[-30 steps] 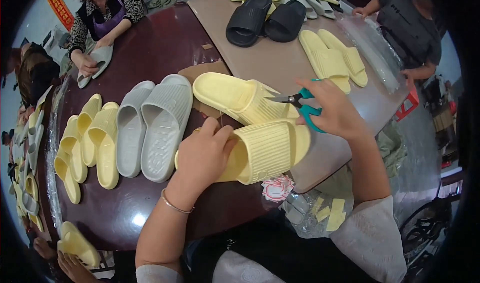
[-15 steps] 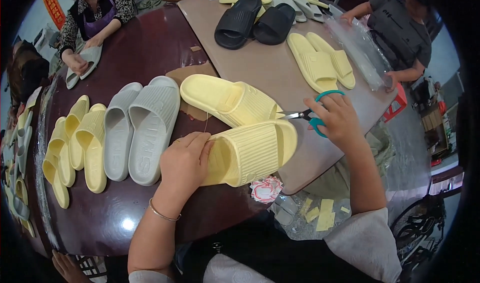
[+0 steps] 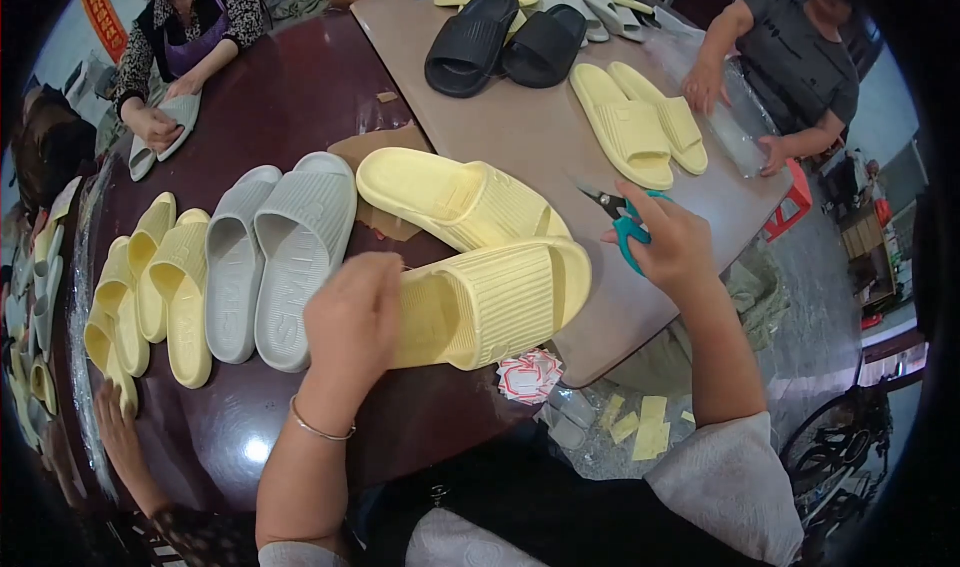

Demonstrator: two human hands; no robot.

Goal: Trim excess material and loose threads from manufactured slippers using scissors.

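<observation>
My right hand (image 3: pixel 677 239) grips small scissors (image 3: pixel 630 232) with teal handles, their blades pointing up and left over the tan tabletop. My left hand (image 3: pixel 350 312), a little blurred, has its fingers curled together beside the heel end of a yellow ribbed slide slipper (image 3: pixel 510 302). Whatever its fingertips pinch is too small to make out. This slipper lies tilted against a second yellow slipper (image 3: pixel 430 189), overlapping its strap end. To the left of my left hand stands a pair of grey slippers (image 3: pixel 300 267).
Yellow slippers (image 3: pixel 187 297) line the dark table (image 3: pixel 290 87) at left, near a co-worker's hand (image 3: pixel 118 432). Black slippers (image 3: pixel 470 45) and another yellow pair (image 3: pixel 635 127) lie on the tan board (image 3: pixel 490 137). Red-white labels (image 3: pixel 528 377) sit at the near edge. Co-workers handle slippers and plastic (image 3: pixel 735 132).
My right hand has drawn the scissors back from the slippers, and the blades point more upward. My left hand has shifted slightly left and up. A co-worker's hand has reached in at lower left.
</observation>
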